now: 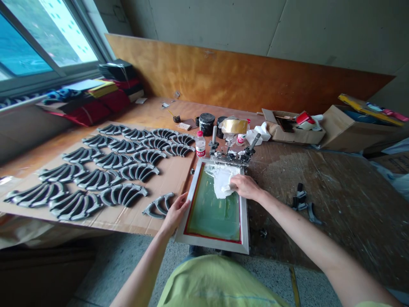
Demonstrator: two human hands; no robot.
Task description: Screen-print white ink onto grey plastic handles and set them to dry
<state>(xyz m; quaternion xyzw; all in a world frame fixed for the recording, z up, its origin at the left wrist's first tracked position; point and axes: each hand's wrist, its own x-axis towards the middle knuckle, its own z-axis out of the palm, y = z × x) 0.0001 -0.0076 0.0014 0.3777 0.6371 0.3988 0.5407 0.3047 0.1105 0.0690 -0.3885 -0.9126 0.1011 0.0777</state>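
A metal-framed printing screen (245, 221) with green mesh and red border lies on the wooden table in front of me, clamped at its far end. My left hand (175, 213) rests on the frame's left rail, fingers stretched along it. My right hand (245, 187) presses a crumpled white cloth (222, 183) onto the mesh near the far right corner, fingers closed over it. A single grey curved plastic part (159, 205) lies just left of the frame.
Several rows of grey curved parts (105, 170) cover a cardboard sheet (172, 175) to the left. Beyond the frame stand a small bottle (200, 145), black tins (206, 123) and a tape roll (234, 125). Cardboard boxes (345, 128) sit far right. Dark parts (303, 204) lie right.
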